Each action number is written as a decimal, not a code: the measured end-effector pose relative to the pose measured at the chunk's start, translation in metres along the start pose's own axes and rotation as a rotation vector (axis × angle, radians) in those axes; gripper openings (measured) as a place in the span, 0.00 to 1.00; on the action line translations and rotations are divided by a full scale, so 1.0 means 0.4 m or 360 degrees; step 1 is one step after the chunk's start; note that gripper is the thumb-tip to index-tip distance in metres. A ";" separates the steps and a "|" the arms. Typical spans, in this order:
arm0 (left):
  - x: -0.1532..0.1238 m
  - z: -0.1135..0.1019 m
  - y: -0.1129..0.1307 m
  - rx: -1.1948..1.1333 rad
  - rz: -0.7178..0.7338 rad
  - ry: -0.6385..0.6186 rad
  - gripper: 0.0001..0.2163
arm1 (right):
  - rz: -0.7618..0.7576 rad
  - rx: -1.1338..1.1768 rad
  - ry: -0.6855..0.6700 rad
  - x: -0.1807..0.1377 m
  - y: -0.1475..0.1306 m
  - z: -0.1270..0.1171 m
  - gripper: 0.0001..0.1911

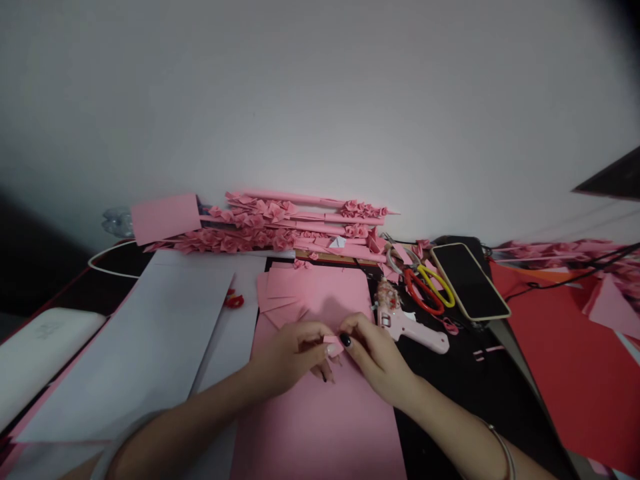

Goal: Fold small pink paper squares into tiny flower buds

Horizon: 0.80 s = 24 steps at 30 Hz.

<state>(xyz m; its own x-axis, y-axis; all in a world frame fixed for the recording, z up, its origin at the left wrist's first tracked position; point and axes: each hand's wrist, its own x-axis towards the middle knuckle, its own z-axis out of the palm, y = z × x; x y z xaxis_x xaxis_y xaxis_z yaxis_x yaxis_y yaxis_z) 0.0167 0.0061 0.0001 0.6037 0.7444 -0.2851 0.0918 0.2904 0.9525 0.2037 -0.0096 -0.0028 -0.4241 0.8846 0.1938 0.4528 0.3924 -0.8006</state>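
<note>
My left hand (287, 357) and my right hand (373, 353) meet over a large pink paper sheet (320, 420), both pinching a small folded pink paper piece (333, 347) between fingertips. The fingers of both hands are closed on it. Several small pink paper squares (283, 293) lie just beyond my hands on the sheet.
Pink paper flower sticks (280, 230) are piled along the wall. A pink glue gun (413, 327), scissors with red and yellow handles (427, 287) and a phone (470, 280) lie to the right. White sheets (150, 340) lie left, red paper (575, 353) right.
</note>
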 end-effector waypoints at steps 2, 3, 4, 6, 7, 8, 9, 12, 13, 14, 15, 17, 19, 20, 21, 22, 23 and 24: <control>-0.002 0.004 -0.003 0.0063 0.0041 -0.0033 0.08 | -0.0004 -0.0115 -0.0086 0.003 -0.002 0.000 0.04; -0.003 0.005 -0.004 0.0082 0.0050 -0.0041 0.07 | -0.0014 -0.0155 -0.0130 0.004 -0.004 0.000 0.06; -0.003 0.006 -0.005 0.0097 0.0052 -0.0044 0.07 | -0.0025 -0.0188 -0.0165 0.005 -0.005 -0.001 0.08; -0.002 0.008 -0.005 0.0120 0.0039 -0.0043 0.07 | -0.0071 -0.0202 -0.0235 0.007 -0.007 -0.004 0.11; -0.002 0.009 -0.005 0.0123 0.0027 -0.0039 0.07 | -0.0085 -0.0204 -0.0234 0.007 -0.008 -0.004 0.12; -0.001 0.009 -0.004 0.0122 0.0015 -0.0034 0.07 | -0.0096 -0.0199 -0.0227 0.007 -0.008 -0.004 0.13; -0.001 0.009 -0.004 0.0111 0.0004 -0.0031 0.08 | -0.0099 -0.0182 -0.0225 0.006 -0.008 -0.004 0.13; 0.002 0.007 -0.001 0.0047 -0.0038 -0.0017 0.07 | -0.0106 -0.0149 -0.0191 0.003 -0.008 0.000 0.15; 0.002 0.005 -0.001 0.0035 -0.0050 -0.0012 0.08 | -0.0116 -0.0148 -0.0169 0.002 -0.007 0.001 0.15; 0.003 0.003 0.000 0.0021 -0.0058 -0.0004 0.08 | -0.0122 -0.0150 -0.0135 0.001 -0.007 0.002 0.16; 0.003 0.001 0.000 0.0012 -0.0065 0.0007 0.08 | -0.0116 -0.0151 -0.0091 0.000 -0.007 0.003 0.16; 0.004 -0.002 0.000 0.0004 -0.0070 0.0030 0.09 | -0.0075 -0.0133 0.0016 0.000 -0.007 0.002 0.13; 0.004 -0.003 -0.001 0.0014 -0.0069 0.0043 0.10 | -0.0071 -0.0102 0.0102 0.000 -0.010 0.000 0.09; 0.004 -0.003 -0.002 0.0022 -0.0063 0.0054 0.10 | -0.0098 -0.0086 0.0114 0.001 -0.011 -0.002 0.10; 0.004 -0.003 -0.002 0.0024 -0.0060 0.0065 0.10 | -0.0144 -0.0074 0.0107 0.001 -0.012 -0.003 0.13; 0.005 -0.003 -0.003 0.0018 -0.0057 0.0069 0.10 | -0.0196 -0.0072 0.0090 0.001 -0.013 -0.004 0.15; 0.006 -0.003 -0.003 0.0004 -0.0055 0.0070 0.09 | -0.0238 -0.0081 0.0073 0.001 -0.013 -0.005 0.16; 0.006 -0.003 -0.004 -0.0016 -0.0055 0.0071 0.09 | -0.0271 -0.0097 0.0062 0.001 -0.013 -0.004 0.17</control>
<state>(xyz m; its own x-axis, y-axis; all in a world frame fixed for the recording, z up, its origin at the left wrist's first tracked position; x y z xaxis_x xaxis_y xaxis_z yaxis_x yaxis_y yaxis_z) 0.0172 0.0082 -0.0023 0.5647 0.7598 -0.3222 0.1038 0.3220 0.9410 0.2025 -0.0108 0.0025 -0.4684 0.8127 0.3467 0.4241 0.5510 -0.7187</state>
